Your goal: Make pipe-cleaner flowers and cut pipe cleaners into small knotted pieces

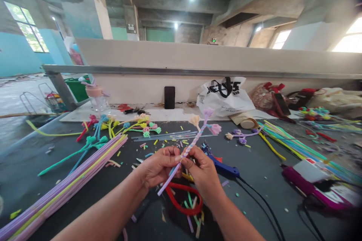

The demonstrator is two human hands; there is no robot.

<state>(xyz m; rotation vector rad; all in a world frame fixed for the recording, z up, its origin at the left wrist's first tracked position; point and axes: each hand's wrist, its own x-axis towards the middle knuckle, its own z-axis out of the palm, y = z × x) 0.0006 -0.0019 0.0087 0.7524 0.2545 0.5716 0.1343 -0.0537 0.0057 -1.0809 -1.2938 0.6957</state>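
A lilac flower stem with a spiral-wrapped upper part rises at a slant between my hands. It bears a purple, a pink and a cream bloom, and its plain lower end points down left. My left hand pinches the stem from the left. From the right, my right hand closes finger and thumb on it just above, almost touching the left. Below the hands lies a red loop among short cut pieces. A blue-handled tool with a black cord lies just right of my right hand.
Long pastel strips lie at the left, with finished flower stems behind them. A black phone leans upright at the back beside a white bag. More strips and a magenta device are at the right.
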